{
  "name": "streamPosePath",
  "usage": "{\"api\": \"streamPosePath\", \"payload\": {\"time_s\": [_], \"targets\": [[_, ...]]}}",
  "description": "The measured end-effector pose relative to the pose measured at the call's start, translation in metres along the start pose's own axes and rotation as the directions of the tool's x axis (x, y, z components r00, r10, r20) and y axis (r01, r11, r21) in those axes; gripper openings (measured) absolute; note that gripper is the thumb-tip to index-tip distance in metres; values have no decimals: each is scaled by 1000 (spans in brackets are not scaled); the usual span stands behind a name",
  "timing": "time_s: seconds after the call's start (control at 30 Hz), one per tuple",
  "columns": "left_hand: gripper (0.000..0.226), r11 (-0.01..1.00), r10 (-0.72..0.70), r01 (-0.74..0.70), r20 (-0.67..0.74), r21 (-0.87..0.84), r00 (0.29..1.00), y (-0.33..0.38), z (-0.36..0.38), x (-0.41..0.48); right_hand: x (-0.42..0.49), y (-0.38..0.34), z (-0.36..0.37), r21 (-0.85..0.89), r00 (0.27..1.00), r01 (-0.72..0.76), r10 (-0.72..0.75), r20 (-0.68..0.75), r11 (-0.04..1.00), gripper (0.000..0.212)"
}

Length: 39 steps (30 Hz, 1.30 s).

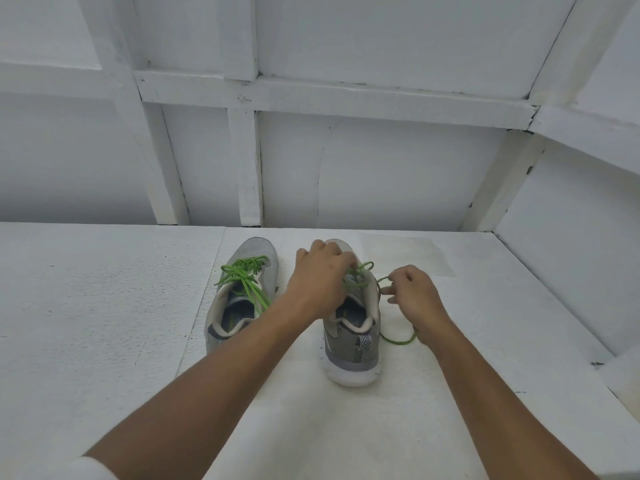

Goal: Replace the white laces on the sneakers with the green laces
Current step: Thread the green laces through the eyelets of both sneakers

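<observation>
White painted surface (104, 306), white framed wall panels (381, 168) behind. 2 grey sneakers side by side, toes pointing away. On the left sneaker (256, 251), green lace (244, 271) threaded and tied in a bow. On the right sneaker (349, 344), second green lace (362, 268) partly threaded. The left hand (320, 275) sits over its tongue, fingers curled, pinching lace at the eyelets. The right hand (415, 292) is just beside the shoe, thumb and forefinger pinching the free strand; slack loops on the surface by the wrist

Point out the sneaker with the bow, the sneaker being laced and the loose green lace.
sneaker with the bow (255, 248): head view, grey toe.
sneaker being laced (349, 344): head view, grey heel panel.
loose green lace (398, 342): head view, slack loop beside the heel.
</observation>
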<state>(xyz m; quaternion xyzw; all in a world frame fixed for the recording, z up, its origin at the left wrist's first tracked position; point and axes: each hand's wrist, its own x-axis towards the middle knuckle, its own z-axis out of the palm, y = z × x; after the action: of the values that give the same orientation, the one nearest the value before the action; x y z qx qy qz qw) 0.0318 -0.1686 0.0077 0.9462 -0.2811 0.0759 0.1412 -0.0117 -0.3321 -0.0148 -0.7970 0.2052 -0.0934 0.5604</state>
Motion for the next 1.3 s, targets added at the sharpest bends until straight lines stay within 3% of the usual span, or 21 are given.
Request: {"api": "streamPosePath", "payload": {"time_s": [0.1, 0.17, 0.2, 0.23, 0.27, 0.3, 0.33, 0.37, 0.4, 0.5, 0.6, 0.67, 0.73, 0.77, 0.9, 1.03, 1.17, 1.3], "targets": [[54, 993, -91, 91, 5, -73, 996, -14, -2, -12, 18, -11, -29, 309, 989, 53, -7, -150, 950, 14], [62, 979, -134, 133, 4, -154, 991, -17, -2, -18, 30, -22, -55, 687, 979, 55, 95, -179, 725, 14], [64, 971, -149, 148, 9, -189, 989, -17, -2, -20, 31, -27, -61, 772, 979, 49, 123, -163, 633, 17], [65, 963, -161, 162, 22, -215, 987, -18, -2, -21, 32, -30, -62, 748, 982, 75, 81, -171, 660, 20], [65, 957, -170, 174, 38, -231, 985, -17, -2, -21, 29, -33, -58, 529, 983, 127, -33, -183, 839, 20], [64, 953, -178, 185, 52, -242, 983, -17, -2, -21, 25, -31, -49, 160, 976, 197, -178, -128, 967, 17], [64, 949, -183, 193, 61, -250, 981, -18, -1, -21, 20, -22, -41, -198, 955, 296, -295, 36, 934, 10], [64, 947, -185, 196, 66, -256, 980, -18, -1, -21, 17, -13, -32, -414, 922, 383, -312, 230, 826, 7], [63, 947, -183, 195, 70, -257, 981, -18, -1, -21, 14, -3, -26, -510, 899, 418, -263, 349, 752, 8], [63, 948, -179, 194, 82, -252, 980, -19, -2, -20, 7, 1, -27, -463, 904, 391, -238, 354, 795, 10], [62, 953, -169, 188, 99, -238, 981, -20, -3, -20, 10, 3, -38, -269, 954, 268, -217, 207, 925, 20], [63, 956, -162, 184, 111, -227, 980, -21, -3, -20, 13, 4, -48, 116, 994, 74, -83, 77, 990, 22], [64, 962, -150, 173, 119, -212, 981, -20, -4, -18, 13, 4, -54, 516, 994, -108, 84, 70, 850, 21], [65, 966, -139, 162, 125, -200, 982, -19, -6, -17, 11, 4, -56, 599, 989, -150, 124, 84, 787, 20], [54, 995, 5, 9, 131, -104, 991, 0, -9, 0, 11, 7, -55, 530, 990, -143, 120, 77, 836, 19], [41, 983, 151, -172, 254, 62, 955, 25, -5, 26, 14, 9, -51, 191, 990, -136, 143, -20, 972, 27], [40, 966, 9, -116, 418, 232, 909, 37, 3, 44, 10, 12, -48, -82, 994, -109, 108, -13, 991, 15], [44, 976, -43, -57, 441, 210, 896, 40, 4, 48, 6, 11, -46, -121, 987, -157, 161, 26, 980, 12]]}}
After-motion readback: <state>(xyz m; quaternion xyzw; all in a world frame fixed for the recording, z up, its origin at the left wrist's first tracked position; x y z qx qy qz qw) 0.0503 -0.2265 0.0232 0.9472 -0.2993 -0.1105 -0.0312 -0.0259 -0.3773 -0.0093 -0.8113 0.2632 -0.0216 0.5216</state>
